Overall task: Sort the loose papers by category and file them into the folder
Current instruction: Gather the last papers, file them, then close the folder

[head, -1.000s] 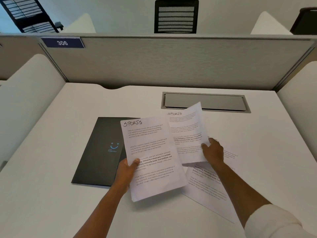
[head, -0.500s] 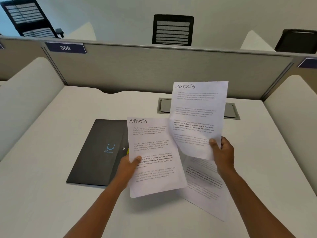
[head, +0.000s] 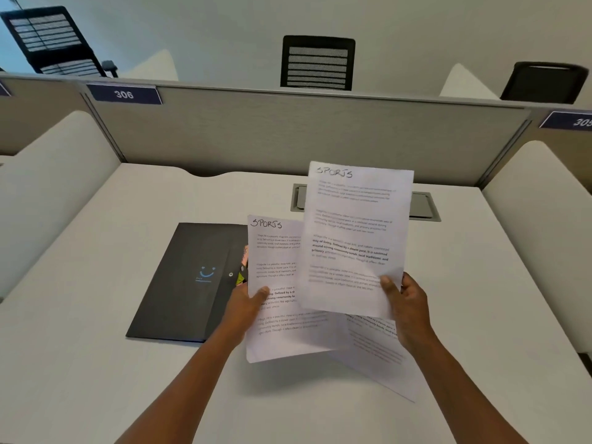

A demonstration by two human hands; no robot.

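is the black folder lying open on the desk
No, the black folder lies flat and closed on the desk, with only coloured tabs peeking from its right edge.

Second SPORTS sheet (head: 355, 232) is being brought leftward by right hand (head: 408, 307), now overlapping the left-held sheet (head: 275, 302).

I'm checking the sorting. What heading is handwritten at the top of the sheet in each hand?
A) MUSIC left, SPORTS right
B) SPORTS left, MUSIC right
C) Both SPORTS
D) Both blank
C: the left hand's sheet and the right hand's sheet both read SPORTS at the top.
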